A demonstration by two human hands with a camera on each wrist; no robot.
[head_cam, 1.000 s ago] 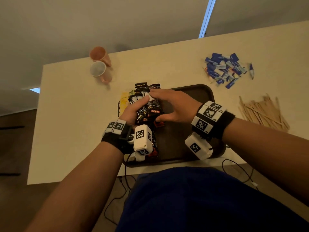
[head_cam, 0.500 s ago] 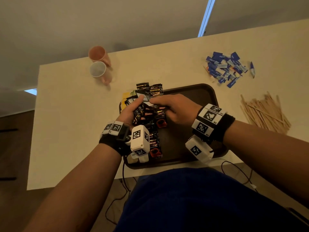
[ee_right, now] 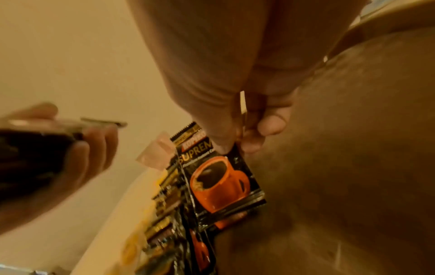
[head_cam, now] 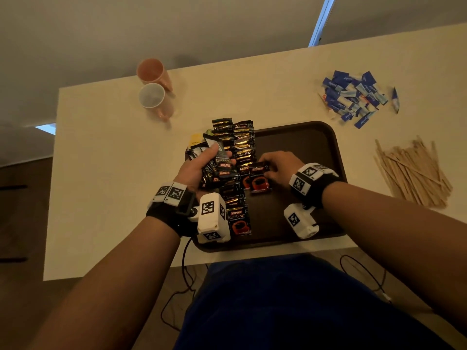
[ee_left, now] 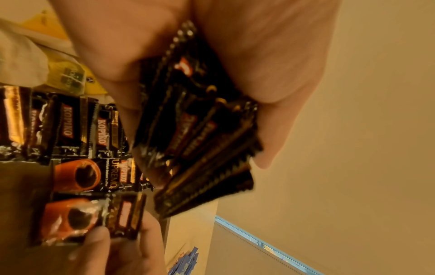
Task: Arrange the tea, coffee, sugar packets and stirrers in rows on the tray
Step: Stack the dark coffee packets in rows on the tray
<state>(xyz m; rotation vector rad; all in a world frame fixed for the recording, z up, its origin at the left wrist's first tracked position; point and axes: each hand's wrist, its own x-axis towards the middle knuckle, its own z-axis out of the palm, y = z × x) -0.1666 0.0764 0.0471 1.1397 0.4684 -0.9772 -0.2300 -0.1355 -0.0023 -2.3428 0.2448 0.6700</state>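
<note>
Over the tray's (head_cam: 313,137) left half: left hand (head_cam: 199,170) curled round a fanned coffee-sachet stack (head_cam: 219,168); right hand (head_cam: 280,168) pinches one sachet (head_cam: 259,179) beside the laid row (head_cam: 238,198). Tea packets (head_cam: 195,141) mostly hidden behind the left hand.

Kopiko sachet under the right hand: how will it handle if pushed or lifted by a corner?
The Kopiko sachet looks like thin glossy foil, so probably light and slippery on the tray. The right hand pinches only its top edge, so it would likely flop. Flat, so it should slide, not roll.
</note>
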